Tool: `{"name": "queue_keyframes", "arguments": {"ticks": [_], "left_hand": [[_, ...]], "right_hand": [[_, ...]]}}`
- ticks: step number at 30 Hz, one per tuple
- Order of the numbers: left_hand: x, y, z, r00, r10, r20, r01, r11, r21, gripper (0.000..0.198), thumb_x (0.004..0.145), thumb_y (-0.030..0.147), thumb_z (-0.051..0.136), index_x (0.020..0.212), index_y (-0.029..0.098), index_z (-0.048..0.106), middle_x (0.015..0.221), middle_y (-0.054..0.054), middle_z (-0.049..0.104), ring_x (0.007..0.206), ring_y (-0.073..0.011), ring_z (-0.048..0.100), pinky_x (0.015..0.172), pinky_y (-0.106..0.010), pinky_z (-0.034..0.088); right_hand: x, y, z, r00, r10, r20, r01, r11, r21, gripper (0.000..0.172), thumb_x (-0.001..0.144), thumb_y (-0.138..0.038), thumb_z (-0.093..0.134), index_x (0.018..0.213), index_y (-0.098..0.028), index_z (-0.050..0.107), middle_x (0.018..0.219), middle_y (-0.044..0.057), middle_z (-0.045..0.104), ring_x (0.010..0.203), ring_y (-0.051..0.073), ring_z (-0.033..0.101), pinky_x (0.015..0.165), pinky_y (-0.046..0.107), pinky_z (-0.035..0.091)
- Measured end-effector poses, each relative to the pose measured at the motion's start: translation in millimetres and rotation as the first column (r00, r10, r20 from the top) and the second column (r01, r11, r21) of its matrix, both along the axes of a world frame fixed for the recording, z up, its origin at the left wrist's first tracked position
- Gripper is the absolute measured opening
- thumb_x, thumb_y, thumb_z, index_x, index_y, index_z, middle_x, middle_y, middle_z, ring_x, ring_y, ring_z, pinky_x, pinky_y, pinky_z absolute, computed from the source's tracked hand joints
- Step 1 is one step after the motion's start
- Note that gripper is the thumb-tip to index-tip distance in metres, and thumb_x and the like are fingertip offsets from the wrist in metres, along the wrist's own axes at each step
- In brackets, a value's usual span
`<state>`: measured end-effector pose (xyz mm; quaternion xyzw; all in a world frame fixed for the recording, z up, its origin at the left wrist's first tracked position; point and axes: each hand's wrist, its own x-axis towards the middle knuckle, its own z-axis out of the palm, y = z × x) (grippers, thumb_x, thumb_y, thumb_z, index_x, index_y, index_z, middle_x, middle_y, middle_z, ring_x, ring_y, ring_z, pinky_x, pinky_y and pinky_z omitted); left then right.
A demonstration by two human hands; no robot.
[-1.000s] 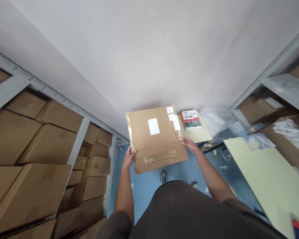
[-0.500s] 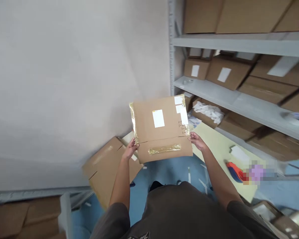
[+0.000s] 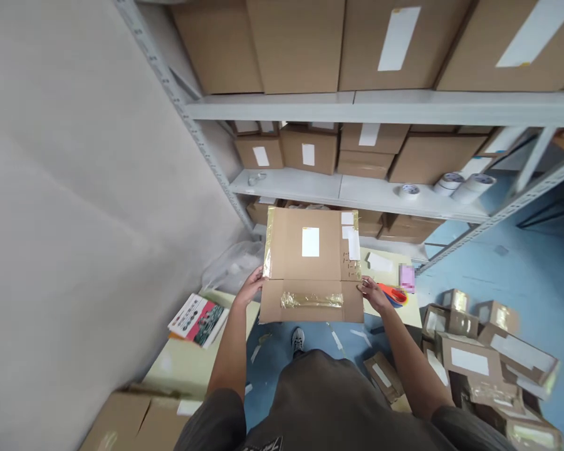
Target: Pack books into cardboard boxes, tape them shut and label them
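Two hands hold up a flat brown cardboard mailer (image 3: 305, 266) in the air over the blue floor (image 3: 272, 382). The left hand (image 3: 249, 288) is curled shut on the left edge. The right hand (image 3: 373, 294) grips the right edge with bent fingers. A strip of shiny tape (image 3: 313, 300) goes across the mailer. Just past the right hand, a red and orange tool (image 3: 392, 294) lies on a pale yellow table (image 3: 407, 316), and boxes (image 3: 310, 150) sit on gray shelves (image 3: 286, 185) ahead
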<state>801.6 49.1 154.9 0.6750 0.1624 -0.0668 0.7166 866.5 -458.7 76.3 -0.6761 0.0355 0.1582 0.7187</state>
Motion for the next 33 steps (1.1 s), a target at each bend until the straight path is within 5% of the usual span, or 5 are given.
{"name": "queue_keyframes", "arguments": {"ticks": [7,12,22,27,33], "left_hand": [[70.3,31.6,7.7,0.971,-0.24,0.011,0.24,0.97,-0.041,0.065,0.066,0.046,0.091,0.123,0.019,0.077,0.116,-0.011,0.081,0.105,-0.0335,0.076,0.083,-0.037,0.058],[97.5,39.4,4.0,0.984,-0.175,0.018,0.176,0.981,-0.087,0.057,0.065,0.045,0.088,0.115,0.02,0.076,0.117,-0.01,0.081,0.11,-0.0339,0.075,0.09,-0.038,0.057],[118.0,-89.4,-15.4,0.998,0.035,0.042,-0.031,0.996,-0.087,0.046,0.058,0.042,0.087,0.091,0.023,0.06,0.092,-0.003,0.074,0.086,-0.0232,0.07,0.074,-0.032,0.054],[111.0,-154.6,7.7,0.967,0.126,0.221,-0.109,0.99,-0.089,0.044,0.072,0.043,0.087,0.101,0.023,0.061,0.102,-0.006,0.073,0.098,-0.0242,0.072,0.081,-0.032,0.056],[127.8,-189.0,44.0,0.927,-0.127,0.352,0.187,0.972,-0.142,0.053,0.08,0.049,0.089,0.119,0.022,0.065,0.129,-0.015,0.07,0.109,-0.0261,0.074,0.091,-0.039,0.061]], "right_hand": [[12.6,42.9,-23.7,0.984,-0.158,-0.084,0.156,0.987,-0.03,0.048,0.06,-0.053,0.088,0.095,-0.026,0.071,0.089,0.006,0.076,0.09,0.03,0.073,0.083,0.046,0.058],[36.7,74.4,-30.5,0.981,-0.189,-0.052,0.177,0.967,-0.182,0.068,0.059,-0.057,0.085,0.119,-0.025,0.075,0.112,0.012,0.078,0.106,0.036,0.072,0.095,0.053,0.057],[-19.6,103.6,0.1,0.905,0.423,0.055,-0.36,0.826,-0.435,0.114,0.055,-0.035,0.099,0.161,-0.032,0.056,0.165,0.015,0.054,0.152,0.043,0.05,0.123,0.061,0.042],[-52.1,110.0,4.5,0.883,0.175,0.435,0.091,0.846,-0.526,0.087,0.08,-0.027,0.081,0.162,-0.031,0.055,0.167,0.013,0.052,0.153,0.039,0.05,0.126,0.061,0.042],[-48.4,71.4,25.0,0.802,-0.118,0.586,0.384,0.853,-0.353,0.049,0.094,-0.04,0.065,0.138,-0.022,0.076,0.135,0.015,0.077,0.125,0.042,0.073,0.11,0.06,0.058]]}}
